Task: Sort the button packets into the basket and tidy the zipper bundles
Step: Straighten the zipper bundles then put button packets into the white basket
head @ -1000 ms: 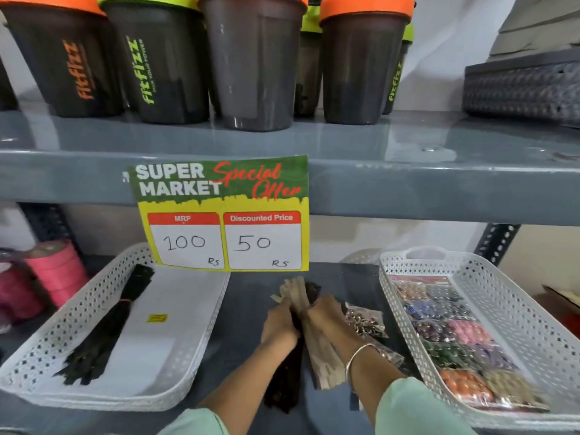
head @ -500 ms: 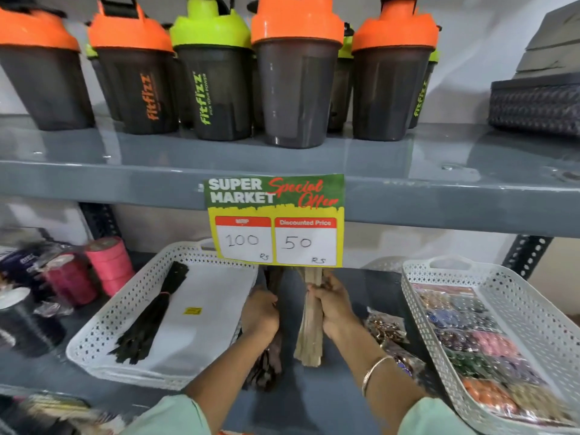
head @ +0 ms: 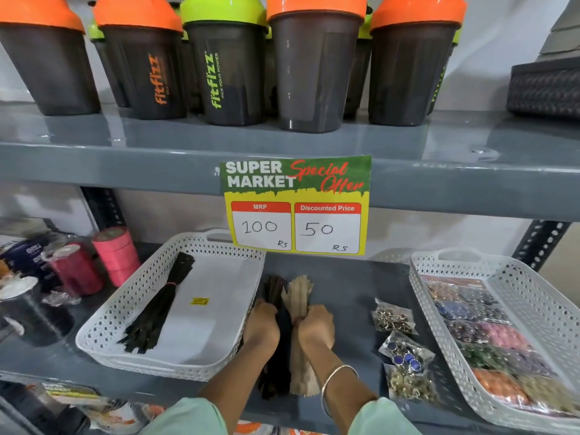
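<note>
My left hand (head: 262, 328) grips a dark brown zipper bundle (head: 276, 365) and my right hand (head: 315, 326) grips a beige zipper bundle (head: 300, 293). Both bundles lie side by side on the grey shelf (head: 345, 296) between two white baskets. The left basket (head: 131, 309) holds one black zipper bundle (head: 160, 306). The right basket (head: 521, 287) holds several coloured button packets (head: 489, 337). Three loose button packets (head: 405, 356) lie on the shelf just left of the right basket.
A price sign (head: 296, 205) hangs from the upper shelf edge, above my hands. Shaker bottles (head: 232, 67) stand on the upper shelf. Pink and red ribbon spools (head: 116, 255) and dark reels crowd the far left. A slotted upright (head: 539, 243) stands behind the right basket.
The beige bundle was held upright in my right hand; now both bundles lie flat side by side on the shelf. The view has shifted left and slightly up.
</note>
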Available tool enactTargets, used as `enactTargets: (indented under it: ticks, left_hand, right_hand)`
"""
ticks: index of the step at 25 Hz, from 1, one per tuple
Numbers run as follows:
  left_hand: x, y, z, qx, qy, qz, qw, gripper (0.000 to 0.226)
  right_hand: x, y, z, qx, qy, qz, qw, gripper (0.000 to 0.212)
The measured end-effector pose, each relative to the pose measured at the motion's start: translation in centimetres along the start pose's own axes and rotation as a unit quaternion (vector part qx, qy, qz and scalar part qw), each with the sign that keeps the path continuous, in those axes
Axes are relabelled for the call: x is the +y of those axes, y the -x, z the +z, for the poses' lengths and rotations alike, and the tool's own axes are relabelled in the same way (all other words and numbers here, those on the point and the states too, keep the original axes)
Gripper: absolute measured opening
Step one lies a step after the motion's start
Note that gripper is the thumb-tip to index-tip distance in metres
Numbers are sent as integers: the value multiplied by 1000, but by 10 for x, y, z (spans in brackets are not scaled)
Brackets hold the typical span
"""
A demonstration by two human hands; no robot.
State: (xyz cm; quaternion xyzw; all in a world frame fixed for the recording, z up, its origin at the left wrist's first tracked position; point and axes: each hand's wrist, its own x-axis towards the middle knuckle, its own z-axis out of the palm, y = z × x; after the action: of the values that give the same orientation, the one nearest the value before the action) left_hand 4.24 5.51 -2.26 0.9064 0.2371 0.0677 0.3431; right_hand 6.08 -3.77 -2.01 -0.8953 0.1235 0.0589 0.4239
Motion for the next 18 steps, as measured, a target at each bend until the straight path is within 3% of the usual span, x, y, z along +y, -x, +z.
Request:
enactTargets:
  ticks: [2, 5, 8, 11, 15, 18]
  left_hand:
    - [1, 1, -1, -8, -55, 16, 998, 13]
    - [1, 0, 2, -11, -148, 68, 987, 27]
    - [14, 11, 4, 16, -159, 139, 977, 38]
    - [43, 32, 16, 13, -80, 216, 973, 36]
    - [91, 76, 47, -183, -12, 97, 978, 35]
    - [107, 105, 74, -252, -4, 51, 966, 36]
  right_hand:
    - [-5, 1, -2, -12, 13, 0, 1000, 25]
    - [-6, 4, -12, -37, 45, -31, 998, 28]
    - [8, 4, -53, -21, 72, -64, 995, 23]
    - [36, -6, -115, 4, 159, -68, 985, 22]
    - [72, -10, -172, 30, 232, -78, 969, 23]
    - [77, -8, -176, -14, 283, -78, 956, 15]
